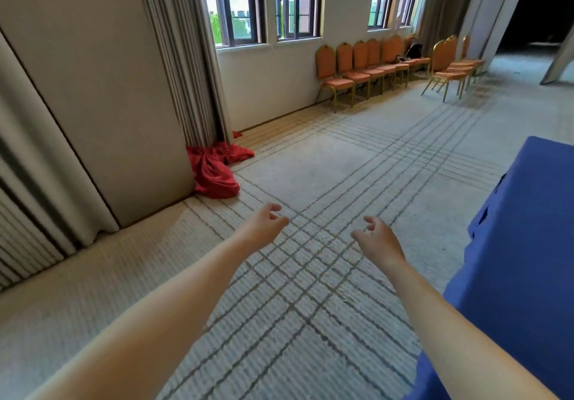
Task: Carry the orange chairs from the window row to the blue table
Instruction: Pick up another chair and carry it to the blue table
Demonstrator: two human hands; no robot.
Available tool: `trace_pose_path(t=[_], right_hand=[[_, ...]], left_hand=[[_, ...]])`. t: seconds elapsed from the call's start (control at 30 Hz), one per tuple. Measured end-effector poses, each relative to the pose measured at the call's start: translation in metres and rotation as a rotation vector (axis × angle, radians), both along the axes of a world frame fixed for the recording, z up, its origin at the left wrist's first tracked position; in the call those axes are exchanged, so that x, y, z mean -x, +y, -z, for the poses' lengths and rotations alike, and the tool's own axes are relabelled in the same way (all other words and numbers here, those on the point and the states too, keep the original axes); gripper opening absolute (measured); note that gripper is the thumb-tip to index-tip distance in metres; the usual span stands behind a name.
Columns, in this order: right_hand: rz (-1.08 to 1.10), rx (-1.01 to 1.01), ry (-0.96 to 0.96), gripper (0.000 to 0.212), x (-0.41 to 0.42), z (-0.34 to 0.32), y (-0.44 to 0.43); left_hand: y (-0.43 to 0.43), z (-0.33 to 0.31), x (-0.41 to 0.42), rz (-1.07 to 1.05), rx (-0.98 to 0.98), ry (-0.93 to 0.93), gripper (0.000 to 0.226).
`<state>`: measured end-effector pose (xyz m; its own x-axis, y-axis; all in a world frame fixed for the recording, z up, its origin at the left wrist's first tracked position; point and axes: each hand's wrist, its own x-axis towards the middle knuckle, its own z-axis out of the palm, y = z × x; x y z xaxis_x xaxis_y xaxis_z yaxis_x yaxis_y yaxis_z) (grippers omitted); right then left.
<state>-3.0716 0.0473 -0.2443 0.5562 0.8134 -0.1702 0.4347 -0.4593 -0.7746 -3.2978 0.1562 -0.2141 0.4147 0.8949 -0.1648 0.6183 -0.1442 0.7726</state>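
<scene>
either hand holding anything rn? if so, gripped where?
Nothing is held. The left hand and right hand hang loosely curled over the carpet; the orange chairs stand far off under the windows.

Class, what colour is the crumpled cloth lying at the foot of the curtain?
Red; the cloth shows best in the head view.
</scene>
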Motion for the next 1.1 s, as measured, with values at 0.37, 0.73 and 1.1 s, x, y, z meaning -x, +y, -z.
trace_pose_path(t=[0.37, 0.73, 1.1], right_hand=[[0.163, 0.015, -0.041, 0.060, -0.110, -0.001, 0.196], [0.355, -0.036, -0.066, 0.059, -0.230, -0.026, 0.396], [0.404, -0.061, -0.101, 0.061, -0.422, -0.014, 0.588]], left_hand=[[0.236, 0.014, -0.120, 0.136, -0.003, 0.001, 0.050], [0.484, -0.002, -0.278, 0.296, -0.030, -0.054, 0.051], [0.677, 0.017, -0.500, 0.335, -0.007, -0.109, 0.050]])
